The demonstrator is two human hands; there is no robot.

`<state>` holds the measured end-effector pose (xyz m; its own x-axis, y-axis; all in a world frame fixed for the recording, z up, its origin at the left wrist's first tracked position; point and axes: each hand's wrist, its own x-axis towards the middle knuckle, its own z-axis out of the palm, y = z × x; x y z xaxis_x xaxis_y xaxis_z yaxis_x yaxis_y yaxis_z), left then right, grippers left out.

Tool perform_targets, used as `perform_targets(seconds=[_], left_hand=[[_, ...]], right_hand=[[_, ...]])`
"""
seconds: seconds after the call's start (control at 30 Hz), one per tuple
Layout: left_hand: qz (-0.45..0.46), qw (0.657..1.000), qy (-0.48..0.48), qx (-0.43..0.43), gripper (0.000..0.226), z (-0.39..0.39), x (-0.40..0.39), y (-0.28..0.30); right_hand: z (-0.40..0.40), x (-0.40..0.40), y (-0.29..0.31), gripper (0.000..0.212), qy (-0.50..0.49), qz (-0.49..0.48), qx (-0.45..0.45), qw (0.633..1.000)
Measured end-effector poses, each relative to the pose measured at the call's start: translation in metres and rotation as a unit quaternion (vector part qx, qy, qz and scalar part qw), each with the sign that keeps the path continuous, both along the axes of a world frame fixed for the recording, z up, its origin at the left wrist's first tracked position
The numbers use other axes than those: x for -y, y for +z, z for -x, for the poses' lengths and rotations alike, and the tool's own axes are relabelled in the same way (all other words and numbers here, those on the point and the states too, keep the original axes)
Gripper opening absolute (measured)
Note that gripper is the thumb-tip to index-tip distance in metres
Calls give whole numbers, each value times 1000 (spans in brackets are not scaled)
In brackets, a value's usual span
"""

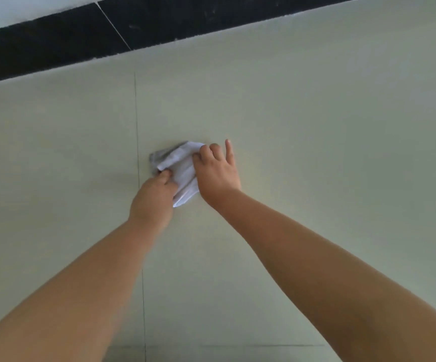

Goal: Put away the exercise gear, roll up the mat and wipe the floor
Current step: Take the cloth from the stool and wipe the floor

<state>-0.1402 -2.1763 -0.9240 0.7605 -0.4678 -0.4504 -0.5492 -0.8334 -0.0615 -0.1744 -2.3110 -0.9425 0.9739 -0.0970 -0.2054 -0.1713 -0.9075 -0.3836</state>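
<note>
Cloth [181, 165] lies between both hands on the floor [316, 126] — left hand [154, 197] pinches its near-left edge, right hand [218, 173] curls over its right edge.

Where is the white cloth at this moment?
In the head view the white cloth lies bunched on the pale tiled floor near centre, beside a grout line, between the left hand and right hand.

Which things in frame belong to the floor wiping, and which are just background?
In use:
- crumpled white cloth
- left hand, gripping the cloth
- right hand, fingers curled on the cloth
- pale tiled floor

Background:
- black skirting band
- white wall
</note>
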Motion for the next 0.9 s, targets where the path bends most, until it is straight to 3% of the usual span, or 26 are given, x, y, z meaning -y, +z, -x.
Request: perform_targets(seconds=[0.1, 0.2, 0.3, 0.47, 0.53, 0.67, 0.9], left_hand=[[-37, 998, -28, -38, 33, 27, 4, 5], [-17, 984, -174, -35, 8, 54, 15, 11], [53, 963, -258, -52, 36, 81, 42, 6], [122, 903, -403, -83, 39, 115, 118, -11], [141, 893, -421, -73, 41, 130, 156, -6], [74, 917, -389, -45, 40, 137, 203, -6], [41, 942, -332, -12, 34, 60, 138, -2]], right_hand=[[49, 3, 6, 41, 22, 38, -6, 999], [97, 19, 0, 37, -25, 86, 11, 996], [149, 45, -5, 34, -85, 116, 19, 989], [229, 101, 0, 28, -218, 137, -7, 966], [244, 124, 8, 24, -272, 137, -46, 951], [233, 150, 15, 26, -329, 133, -99, 930], [151, 100, 6, 30, -308, 61, -60, 947]])
